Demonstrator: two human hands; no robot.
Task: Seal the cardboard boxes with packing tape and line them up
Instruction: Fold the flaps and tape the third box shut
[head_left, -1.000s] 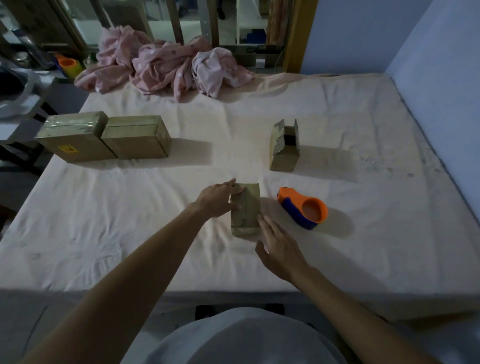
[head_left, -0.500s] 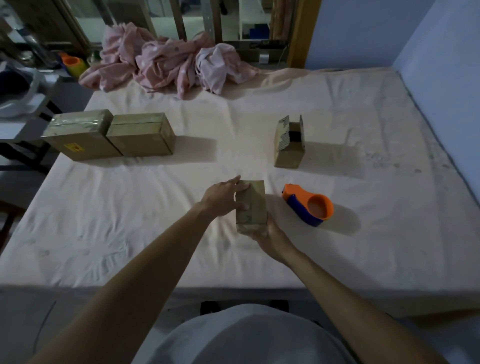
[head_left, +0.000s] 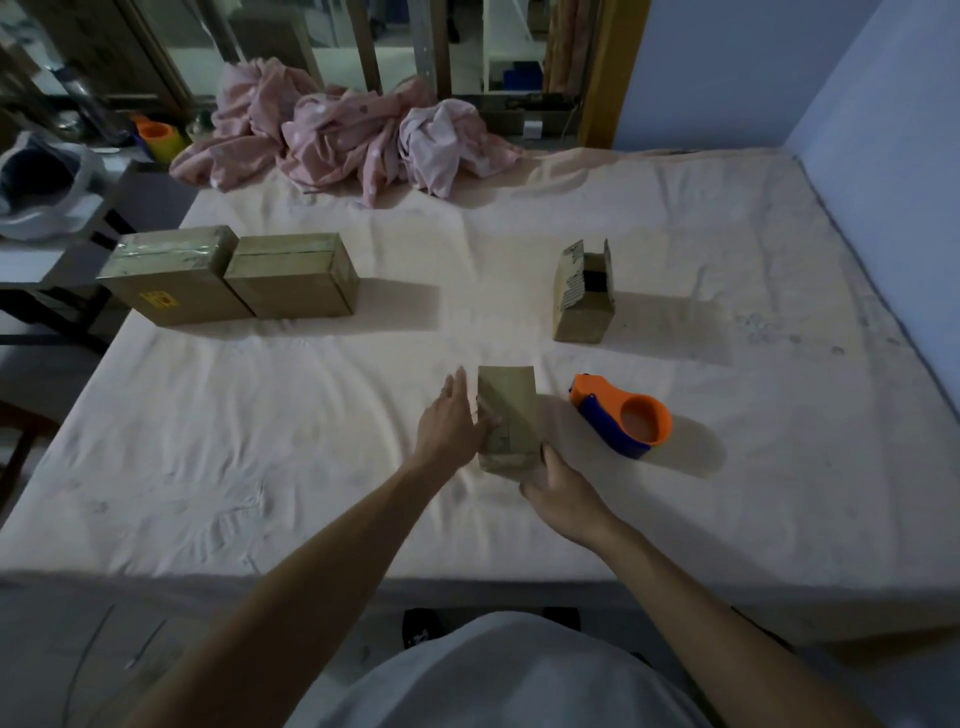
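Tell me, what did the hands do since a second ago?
The right hand left the bed and slid to the small box's near end, which it now holds, thumb up the right side. The left hand came off the top corner and lies flat along the left side. The small box, tape dispenser, open box and taped boxes stayed put.

Left hand (head_left: 452, 426) off box (head_left: 506, 415) top (now alongside)

Sheeted bed (head_left: 260, 441): boxes (head_left: 291, 280), tape dispenser (head_left: 623, 421), pink cloth (head_left: 353, 140).
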